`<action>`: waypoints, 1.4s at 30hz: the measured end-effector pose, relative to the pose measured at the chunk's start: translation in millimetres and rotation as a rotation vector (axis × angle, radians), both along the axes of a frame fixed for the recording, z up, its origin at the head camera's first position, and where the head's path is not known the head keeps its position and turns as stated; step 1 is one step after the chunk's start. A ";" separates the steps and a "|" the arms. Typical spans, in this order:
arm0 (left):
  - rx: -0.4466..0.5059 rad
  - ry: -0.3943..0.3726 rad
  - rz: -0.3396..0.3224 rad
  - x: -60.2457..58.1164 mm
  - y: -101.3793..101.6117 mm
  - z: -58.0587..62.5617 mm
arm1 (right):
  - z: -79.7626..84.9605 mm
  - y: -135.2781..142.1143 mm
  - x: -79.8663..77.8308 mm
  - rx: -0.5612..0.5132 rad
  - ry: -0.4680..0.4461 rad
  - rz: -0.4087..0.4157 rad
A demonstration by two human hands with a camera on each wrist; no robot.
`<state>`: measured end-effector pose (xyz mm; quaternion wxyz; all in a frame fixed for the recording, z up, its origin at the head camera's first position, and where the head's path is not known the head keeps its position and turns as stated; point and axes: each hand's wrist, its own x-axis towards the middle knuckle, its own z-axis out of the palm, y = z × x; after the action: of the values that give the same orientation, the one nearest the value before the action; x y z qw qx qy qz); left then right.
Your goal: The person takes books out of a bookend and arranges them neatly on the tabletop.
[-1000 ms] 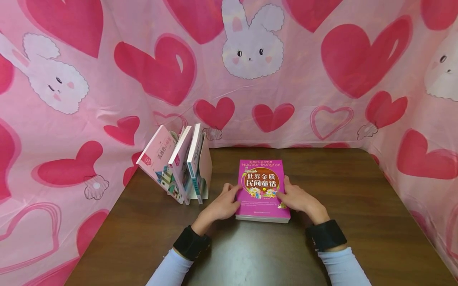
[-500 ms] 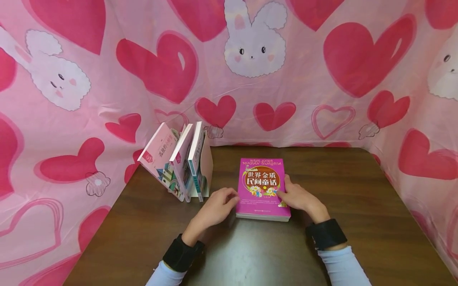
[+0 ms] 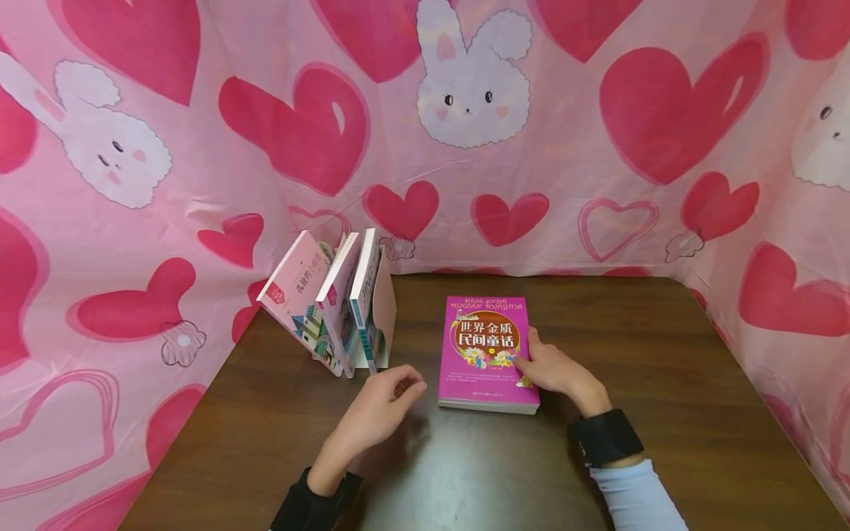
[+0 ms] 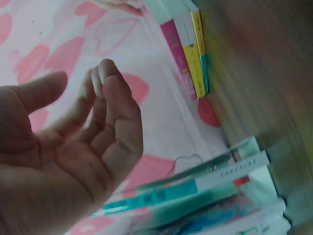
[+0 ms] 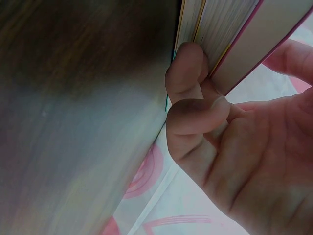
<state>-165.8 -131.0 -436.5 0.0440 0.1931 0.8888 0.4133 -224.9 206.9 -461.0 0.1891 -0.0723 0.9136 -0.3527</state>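
Note:
My left hand (image 3: 373,413) hangs above the wooden table, left of a stack of books, fingers loosely bent. In the left wrist view its palm (image 4: 73,161) holds nothing. The top book (image 3: 488,383) has a magenta cover with white Chinese lettering and flowers. Below it, the left wrist view shows a yellow-spined book (image 4: 195,73) and a thin yellow-and-teal one (image 4: 203,58). My right hand (image 3: 563,372) grips the stack's right side, thumb over the magenta cover. In the right wrist view, its curled fingers (image 5: 185,73) lie against the page edges (image 5: 227,29).
Several books stand at the left back: a leaning pink one (image 3: 292,287), a narrow one (image 3: 337,295) and a teal-spined one (image 3: 361,295), beside a pale bookend (image 3: 385,317). A pink cloth (image 3: 558,133) printed with hearts and rabbits surrounds the wooden table (image 3: 677,383).
My left hand has come off the left edge of the stack and moved left and toward me. The right hand and the books have stayed in place.

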 end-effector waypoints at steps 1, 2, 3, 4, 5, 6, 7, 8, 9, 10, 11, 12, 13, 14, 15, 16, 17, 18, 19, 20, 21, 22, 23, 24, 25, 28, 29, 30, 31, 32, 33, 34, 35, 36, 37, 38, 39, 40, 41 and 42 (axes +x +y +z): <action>0.007 -0.005 0.033 2.7 -2.7 1.2 | -0.1 0.2 -0.5 0.006 0.005 0.006; 0.013 -0.015 0.062 5.3 -5.4 2.5 | 0.0 0.1 -0.8 0.007 0.007 0.007; 0.018 -0.029 0.088 7.8 -8.1 3.8 | -0.2 0.1 -1.4 0.009 0.007 0.008; 0.019 -0.039 0.108 10.1 -10.7 5.2 | -0.4 -0.1 -1.8 0.008 0.004 0.005; 0.015 -0.050 0.122 12.3 -13.4 6.4 | -0.5 -0.3 -2.1 0.009 0.003 0.004; 0.012 -0.061 0.129 13.9 -15.9 7.5 | -0.5 -0.2 -2.7 0.010 0.003 0.007; 0.010 -0.069 0.132 15.1 -18.7 8.2 | -0.4 -0.2 -3.2 0.010 0.004 0.008; 0.013 -0.078 0.136 15.9 -21.4 8.6 | -0.5 -0.4 -3.6 0.009 0.003 0.005; 0.015 -0.085 0.141 16.3 -24.3 8.9 | -0.7 -0.4 -3.9 0.011 0.004 0.007; 0.020 -0.092 0.146 16.0 -27.2 8.7 | -1.1 -0.2 -4.0 0.015 0.005 0.005; 0.028 -0.102 0.152 15.4 -30.0 8.3 | -1.3 0.1 -4.0 0.018 0.007 0.002; 0.036 -0.109 0.163 14.3 -32.9 7.6 | -1.5 0.7 -3.9 0.023 0.008 -0.001; 0.049 -0.118 0.180 13.5 -35.9 6.7 | -2.0 1.5 -3.7 0.029 0.011 -0.001; 0.060 -0.122 0.202 12.5 -38.8 5.8 | -2.3 2.2 -3.2 0.034 0.012 -0.005; 0.069 -0.122 0.227 11.6 -41.8 4.9 | -2.5 2.8 -2.8 0.037 0.012 -0.009; 0.076 -0.117 0.258 10.4 -44.8 3.9 | -2.6 3.5 -2.6 0.040 0.010 -0.011; 0.083 -0.107 0.288 9.7 -47.8 3.3 | -2.6 3.8 -2.3 0.041 0.012 -0.009; 0.088 -0.097 0.320 8.9 -50.9 3.1 | -2.6 4.1 -2.3 0.041 0.011 -0.006; 0.092 -0.080 0.355 8.2 -53.8 2.7 | -2.7 4.2 -2.4 0.039 0.011 -0.003; 0.092 -0.058 0.390 7.5 -56.6 2.5 | -2.5 4.1 -2.4 0.037 0.007 -0.005; 0.092 -0.042 0.422 7.1 -59.2 3.0 | -2.4 4.0 -2.7 0.035 0.004 -0.003; 0.090 -0.020 0.453 6.8 -61.7 3.2 | -2.3 3.7 -3.0 0.032 0.001 -0.001; 0.087 0.005 0.482 6.2 -63.7 3.4 | -1.8 3.4 -3.3 0.030 -0.001 0.001; 0.087 0.024 0.511 5.6 -65.7 3.6 | -1.5 3.2 -3.6 0.026 -0.005 0.000; 0.085 0.046 0.538 5.1 -67.5 3.7 | -1.1 2.9 -3.7 0.023 -0.008 0.001; 0.072 0.091 0.605 2.8 -72.7 4.5 | -0.3 2.0 -4.1 0.023 -0.008 0.004; 0.069 0.099 0.622 1.6 -74.3 4.7 | -0.2 1.8 -4.1 0.024 -0.007 0.005; 0.069 0.100 0.635 0.8 -76.2 5.1 | -0.4 1.6 -4.1 0.024 -0.009 0.005; 0.068 0.103 0.647 -0.3 -77.9 5.4 | -0.3 1.5 -4.2 0.025 -0.008 0.006; 0.069 0.102 0.658 -1.4 -79.6 5.6 | -0.3 1.2 -4.2 0.025 -0.008 0.007; 0.071 0.102 0.667 -2.4 -81.1 5.9 | -0.2 1.0 -4.1 0.024 -0.010 0.006; 0.078 0.096 0.673 -3.4 -82.9 5.8 | -0.2 0.6 -3.9 0.021 -0.012 0.006; 0.087 0.090 0.678 -4.2 -84.4 5.8 | -0.1 0.2 -3.7 0.019 -0.014 0.005; 0.093 0.085 0.684 -5.3 -86.1 5.4 | 0.1 -0.1 -3.6 0.017 -0.015 0.005; 0.096 0.082 0.691 -6.2 -87.4 5.3 | 0.2 -0.4 -3.5 0.015 -0.015 0.005; 0.100 0.078 0.697 -7.2 -89.0 5.0 | 0.2 -0.7 -3.3 0.012 -0.017 0.005; 0.102 0.076 0.704 -8.1 -90.5 4.6 | 0.1 -1.0 -3.2 0.011 -0.018 0.005; 0.104 0.078 0.710 -9.6 -92.0 3.8 | 0.2 -1.0 -3.2 0.011 -0.018 0.006; 0.104 0.078 0.718 -10.9 -92.9 3.6 | 0.1 -0.8 -3.4 0.012 -0.016 0.007; 0.105 0.082 0.725 -12.3 -94.0 3.2 | 0.1 -0.7 -3.5 0.015 -0.015 0.008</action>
<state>-178.1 -225.0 -433.3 -0.1507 -0.1158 0.8780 0.4393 -228.4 206.2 -460.8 0.1977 -0.0718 0.9145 -0.3457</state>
